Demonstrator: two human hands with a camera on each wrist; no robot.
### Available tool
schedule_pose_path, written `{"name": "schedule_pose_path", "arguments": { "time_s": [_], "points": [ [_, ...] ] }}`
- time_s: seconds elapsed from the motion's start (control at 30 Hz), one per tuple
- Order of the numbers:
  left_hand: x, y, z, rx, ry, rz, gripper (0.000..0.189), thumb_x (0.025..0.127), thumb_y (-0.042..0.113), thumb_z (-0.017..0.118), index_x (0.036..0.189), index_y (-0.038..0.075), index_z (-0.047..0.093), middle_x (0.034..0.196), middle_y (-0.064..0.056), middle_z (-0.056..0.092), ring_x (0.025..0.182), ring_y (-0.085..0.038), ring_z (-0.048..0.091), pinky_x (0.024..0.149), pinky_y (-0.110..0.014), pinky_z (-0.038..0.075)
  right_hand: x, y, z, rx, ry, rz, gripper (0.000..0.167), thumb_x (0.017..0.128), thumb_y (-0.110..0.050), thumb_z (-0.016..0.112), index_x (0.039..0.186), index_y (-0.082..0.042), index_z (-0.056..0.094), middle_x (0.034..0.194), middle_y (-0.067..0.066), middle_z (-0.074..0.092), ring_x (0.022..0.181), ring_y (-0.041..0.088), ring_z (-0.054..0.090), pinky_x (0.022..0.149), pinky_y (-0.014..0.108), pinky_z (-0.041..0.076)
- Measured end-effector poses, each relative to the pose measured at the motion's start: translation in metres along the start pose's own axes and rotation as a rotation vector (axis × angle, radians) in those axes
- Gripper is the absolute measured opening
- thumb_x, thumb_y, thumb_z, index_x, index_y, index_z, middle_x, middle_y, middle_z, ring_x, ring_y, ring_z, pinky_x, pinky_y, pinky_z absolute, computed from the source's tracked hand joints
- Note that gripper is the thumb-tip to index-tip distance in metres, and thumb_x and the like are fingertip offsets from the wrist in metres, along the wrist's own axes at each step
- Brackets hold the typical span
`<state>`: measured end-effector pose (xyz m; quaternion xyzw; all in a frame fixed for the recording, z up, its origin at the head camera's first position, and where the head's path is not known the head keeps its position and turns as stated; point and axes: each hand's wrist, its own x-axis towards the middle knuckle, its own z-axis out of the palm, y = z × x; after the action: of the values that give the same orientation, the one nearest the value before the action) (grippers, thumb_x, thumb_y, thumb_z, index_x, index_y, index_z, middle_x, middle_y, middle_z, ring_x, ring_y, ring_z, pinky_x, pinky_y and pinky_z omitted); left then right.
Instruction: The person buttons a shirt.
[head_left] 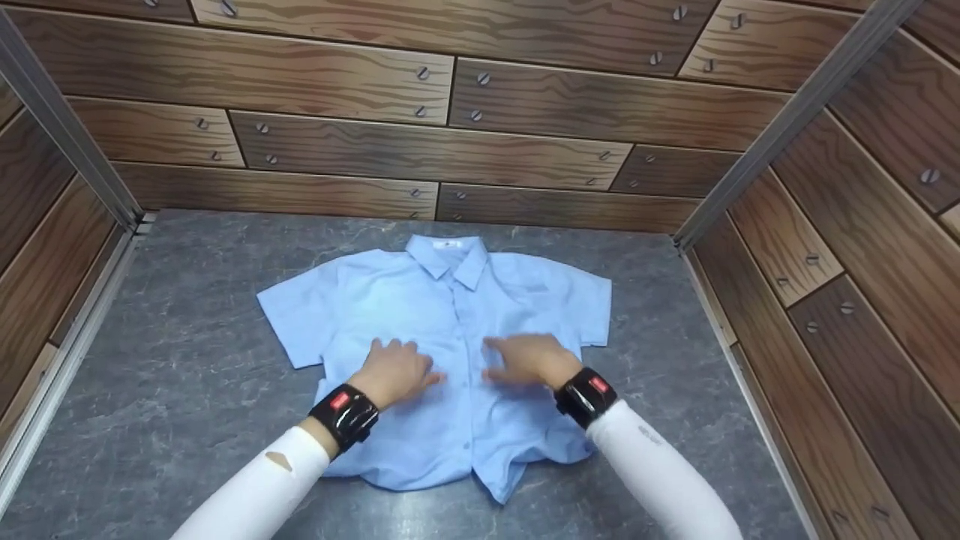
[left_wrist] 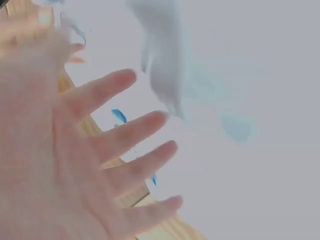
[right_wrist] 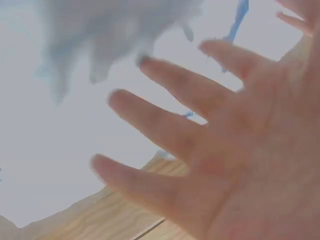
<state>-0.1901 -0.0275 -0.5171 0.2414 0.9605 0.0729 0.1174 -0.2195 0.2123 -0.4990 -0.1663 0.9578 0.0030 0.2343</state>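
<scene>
A light blue short-sleeved button-up shirt (head_left: 405, 300) lies front up on the grey surface, its collar toward the back wall and both sleeves spread outward. Over the left half of its front is my left hand (head_left: 396, 373); in the left wrist view its fingers (left_wrist: 135, 127) are spread and nearly straight. My right hand (head_left: 529, 358) is over the other half, blurred, and its fingers (right_wrist: 150, 115) also spread apart in the right wrist view. Neither hand grips any cloth. Whether the palms touch the shirt cannot be told. One corner of the lower hem is folded askew near the middle.
Wood-patterned panels (head_left: 360, 142) form a wall behind, with similar walls at left and right. Metal rails (head_left: 795, 112) run along the corners. The grey marbled surface (head_left: 187, 360) extends around the shirt on every side.
</scene>
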Motion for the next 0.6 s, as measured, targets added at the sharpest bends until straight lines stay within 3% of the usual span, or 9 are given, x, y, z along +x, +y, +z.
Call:
{"name": "schedule_pose_path", "arguments": {
  "time_s": [0.07,0.17,0.27,0.37,0.47,0.6],
  "points": [
    [0.015,-0.002,0.001,0.004,0.064,-0.01,0.051,0.095,0.056,0.047,0.105,0.01,0.068,0.11,-0.016,0.063,0.107,-0.039,0.058,0.096,-0.065,0.037,0.016,0.004,-0.004,-0.005,0.126,0.003,0.064,0.091,-0.055,0.056,0.145,-0.023,0.044,0.142,0.009,0.053,0.128,0.032,0.051,0.1,0.055,0.041],
    [0.034,-0.008,0.011,-0.013,0.1,-0.056,0.057,0.089,0.058,0.057,0.122,0.012,0.062,0.133,-0.018,0.053,0.129,-0.042,0.045,0.103,-0.069,0.029,0.039,0.01,0.0,0.026,0.225,0.028,0.069,0.09,-0.053,0.059,0.149,-0.024,0.038,0.151,0.011,0.041,0.137,0.038,0.038,0.102,0.061,0.036],
    [0.047,-0.015,0.022,-0.072,0.051,-0.127,0.083,0.076,0.061,0.071,0.142,0.017,0.047,0.155,-0.018,0.03,0.144,-0.045,0.02,0.104,-0.075,0.018,0.054,0.018,0.009,0.107,0.2,0.061,0.081,0.086,-0.057,0.063,0.153,-0.031,0.026,0.161,0.01,0.021,0.146,0.042,0.019,0.105,0.069,0.027],
    [0.052,-0.019,0.03,-0.132,-0.031,-0.187,0.102,0.069,0.064,0.076,0.152,0.024,0.031,0.162,-0.016,0.01,0.147,-0.046,0.004,0.102,-0.079,0.011,0.06,0.025,0.017,0.184,0.141,0.081,0.089,0.082,-0.061,0.065,0.154,-0.035,0.02,0.163,0.008,0.01,0.147,0.043,0.007,0.106,0.071,0.021],
    [0.052,-0.021,0.031,-0.154,-0.074,-0.205,0.108,0.067,0.066,0.075,0.154,0.026,0.025,0.163,-0.014,0.003,0.147,-0.047,-0.001,0.101,-0.08,0.01,0.06,0.03,0.02,0.213,0.106,0.083,0.09,0.08,-0.063,0.065,0.154,-0.035,0.021,0.164,0.009,0.006,0.147,0.044,0.003,0.107,0.072,0.02],
    [0.048,-0.017,0.029,-0.14,-0.084,-0.194,0.108,0.067,0.066,0.076,0.154,0.026,0.025,0.163,-0.015,0.003,0.146,-0.048,0.001,0.099,-0.081,0.011,0.054,0.029,0.021,0.212,0.076,0.076,0.093,0.079,-0.064,0.066,0.154,-0.033,0.02,0.164,0.01,0.004,0.147,0.046,0.001,0.106,0.072,0.02]
  ]
}}
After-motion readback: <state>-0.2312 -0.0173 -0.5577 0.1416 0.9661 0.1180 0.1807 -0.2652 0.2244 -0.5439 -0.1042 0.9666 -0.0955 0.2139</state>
